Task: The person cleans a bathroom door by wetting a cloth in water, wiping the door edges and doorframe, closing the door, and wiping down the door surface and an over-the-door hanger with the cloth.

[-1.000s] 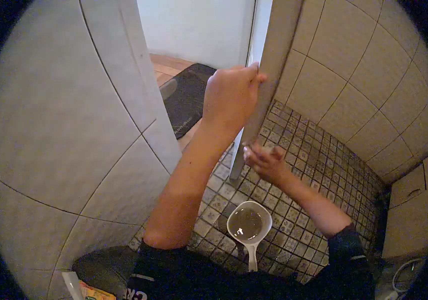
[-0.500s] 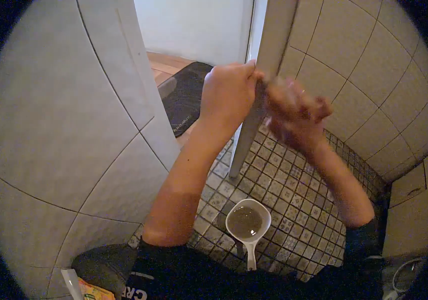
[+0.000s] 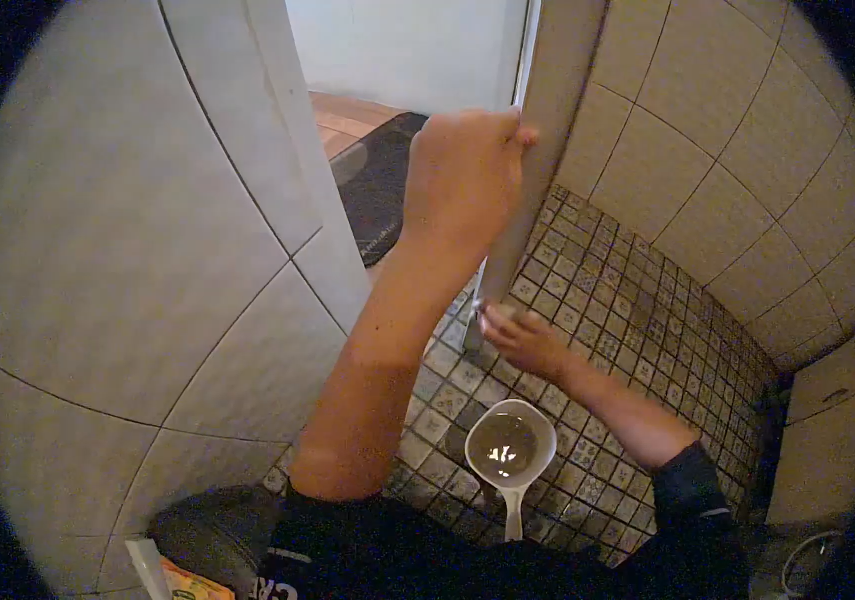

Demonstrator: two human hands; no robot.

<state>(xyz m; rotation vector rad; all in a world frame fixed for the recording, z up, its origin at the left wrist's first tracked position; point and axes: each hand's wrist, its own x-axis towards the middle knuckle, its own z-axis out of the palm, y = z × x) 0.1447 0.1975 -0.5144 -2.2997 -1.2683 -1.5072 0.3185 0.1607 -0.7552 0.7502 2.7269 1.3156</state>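
Observation:
My left hand [image 3: 463, 180] is closed around the edge of a partly opened door [image 3: 560, 100], with the thumb tip on the near face. Lower down, the fingers of my right hand [image 3: 528, 345] are drawn together against the same door's edge. A small pale spot shows at those fingertips, too small to name. Below both hands, a white water dipper [image 3: 515, 512] with a handle stands on the tiled floor [image 3: 588, 290], holding liquid that reflects the light.
Through the doorway lies a dark mat [image 3: 378, 190] on a wood-coloured floor. Tiled walls rise at left [image 3: 98, 250] and right [image 3: 688, 130]. A pale cabinet [image 3: 818, 420] stands at the right edge. At bottom left are a dark rounded object [image 3: 208, 525] and a yellow-orange packet [image 3: 193, 583].
My right hand has come down from beside my left hand to the lower part of the door's edge. My left hand stays on the door. The view has shifted slightly.

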